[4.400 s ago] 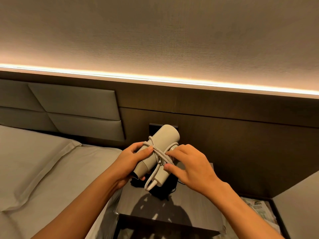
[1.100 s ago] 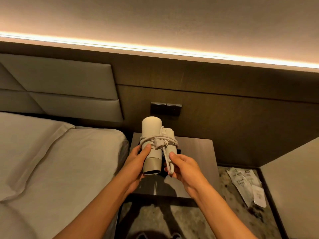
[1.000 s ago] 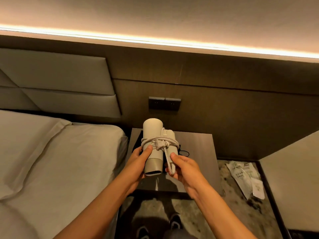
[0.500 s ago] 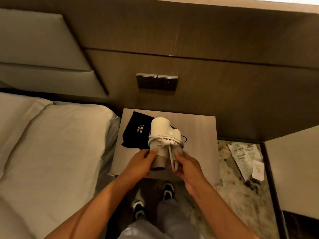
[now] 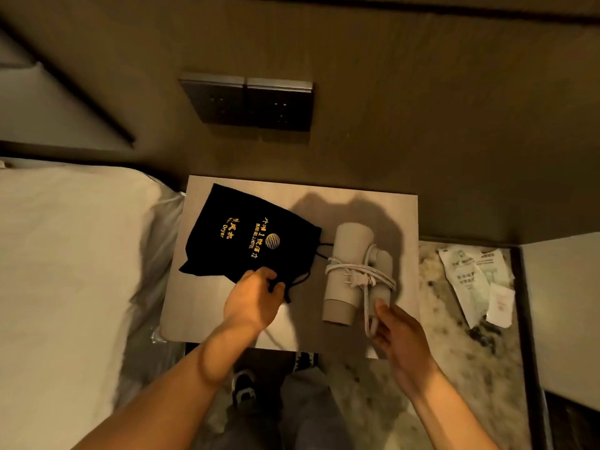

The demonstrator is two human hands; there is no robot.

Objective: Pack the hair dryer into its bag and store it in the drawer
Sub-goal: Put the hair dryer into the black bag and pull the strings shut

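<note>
I have the hair dryer lying on the table, its long barrel running away from me toward the wall, cord wound round the middle with the plug tucked in. It sits to the right of the black bag, just beside it, the two nearly touching at the drawstring. My left hand is closed on the bag's near edge by the drawstring mouth, pinching cloth; my right hand is at the dryer's near end, fingers loosely curled round the hanging cord loop and the folded handle, though I cannot tell how firm that hold is. The bag lies flat and, as far as I can judge, empty, its mouth facing right toward the dryer. So the move I expect is short: open the mouth with the left and feed the dryer in sideways with the right, the nearer hand. No drawer shows from here; I take it to be below the tabletop.
</note>
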